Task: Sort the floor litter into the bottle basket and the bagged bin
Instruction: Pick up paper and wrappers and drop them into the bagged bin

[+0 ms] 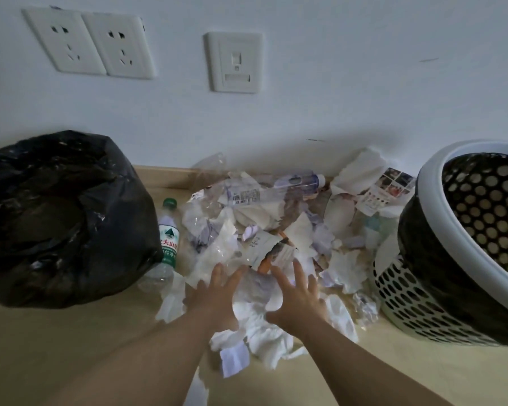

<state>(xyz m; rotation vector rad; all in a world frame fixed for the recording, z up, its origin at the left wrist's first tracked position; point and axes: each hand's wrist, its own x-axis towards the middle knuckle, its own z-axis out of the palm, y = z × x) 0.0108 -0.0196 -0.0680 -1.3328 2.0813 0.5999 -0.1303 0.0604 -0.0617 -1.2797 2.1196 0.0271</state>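
Note:
A heap of crumpled white tissues and wrappers [264, 230] covers the floor against the wall. A green-capped plastic bottle [168, 232] lies at its left edge. A clear bottle with a white cap [294, 184] lies on top at the back. The bin with a black bag [62, 218] stands on the left. The white perforated basket [464, 250] stands on the right, tilted toward me, with a black liner. My left hand [217, 294] and my right hand [298, 297] are spread with straight fingers over the near tissues, holding nothing.
The wall [335, 98] behind the heap carries two power sockets [88, 43] and a data outlet [233, 63]. A printed leaflet [390, 189] lies at the back right. Bare wooden floor [71, 347] stretches in front of the bin.

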